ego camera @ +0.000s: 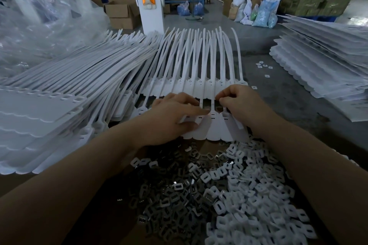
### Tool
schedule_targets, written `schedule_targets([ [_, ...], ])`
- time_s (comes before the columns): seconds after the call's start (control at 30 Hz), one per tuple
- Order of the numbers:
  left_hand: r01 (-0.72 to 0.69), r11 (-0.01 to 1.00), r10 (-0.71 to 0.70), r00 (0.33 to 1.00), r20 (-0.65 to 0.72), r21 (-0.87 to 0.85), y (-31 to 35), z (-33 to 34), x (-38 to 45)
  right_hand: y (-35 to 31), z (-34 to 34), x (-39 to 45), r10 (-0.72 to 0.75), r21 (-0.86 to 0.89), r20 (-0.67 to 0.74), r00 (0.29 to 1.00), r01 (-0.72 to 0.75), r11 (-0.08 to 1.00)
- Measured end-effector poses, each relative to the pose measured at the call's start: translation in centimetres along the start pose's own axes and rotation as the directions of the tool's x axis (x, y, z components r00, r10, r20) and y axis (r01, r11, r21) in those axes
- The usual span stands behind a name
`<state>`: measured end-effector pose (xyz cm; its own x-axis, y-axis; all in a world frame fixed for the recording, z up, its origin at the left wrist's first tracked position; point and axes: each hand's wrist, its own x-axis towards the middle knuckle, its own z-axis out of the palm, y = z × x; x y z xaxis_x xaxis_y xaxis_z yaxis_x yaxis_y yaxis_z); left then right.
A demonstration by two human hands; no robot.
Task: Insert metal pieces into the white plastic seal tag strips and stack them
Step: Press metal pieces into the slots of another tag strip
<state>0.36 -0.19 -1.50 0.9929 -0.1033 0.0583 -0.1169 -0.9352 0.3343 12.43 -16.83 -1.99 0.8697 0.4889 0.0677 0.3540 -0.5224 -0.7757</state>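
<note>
A sheet of joined white seal tag strips (214, 131) lies in front of me, its flat tag ends toward me and its thin tails running away. My left hand (175, 119) rests flat on the left tags, forefinger stretched to a slot near the middle. My right hand (241, 103) is curled over the right tags, thumb and forefinger pinched together at a strip; what they pinch is too small to see. A heap of dark metal pieces (169, 203) lies near me, with white plastic caps (258, 195) piled to its right.
More strip sheets (199, 59) fan out behind the hands. A tall stack of sheets (49, 113) sits at left, another stack (322, 61) at right. Clear plastic bags (39, 26) lie at far left. A white post (148, 0) stands behind. A few loose caps (263, 65) dot the grey tabletop.
</note>
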Motion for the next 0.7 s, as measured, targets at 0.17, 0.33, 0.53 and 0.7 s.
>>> schedule_targets([
  [0.17, -0.102, 0.956, 0.139, 0.983, 0.12, -0.277, 0.7, -2.3, -1.0, 0.4, 0.1, 0.3, -0.021, 0.0, -0.003, 1.0, 0.021, 1.0],
  [0.33, -0.074, 0.956, 0.15, 0.954, 0.259, -0.282, 1.8, -1.7, -1.2, 0.4, 0.1, 0.4, -0.03, 0.023, -0.019, 0.999, 0.03, 0.999],
  [0.53, -0.096, 0.941, 0.188, 0.946, 0.265, -0.323, 2.9, -1.5, -1.5, 0.5, 0.2, 0.5, -0.029, 0.056, -0.048, 0.998, 0.031, 0.998],
  [0.7, -0.086, 0.957, 0.168, 0.943, 0.288, -0.277, 3.6, -1.5, -1.6, 0.5, 0.0, 0.5, 0.004, 0.154, -0.093, 0.996, 0.01, 0.988],
])
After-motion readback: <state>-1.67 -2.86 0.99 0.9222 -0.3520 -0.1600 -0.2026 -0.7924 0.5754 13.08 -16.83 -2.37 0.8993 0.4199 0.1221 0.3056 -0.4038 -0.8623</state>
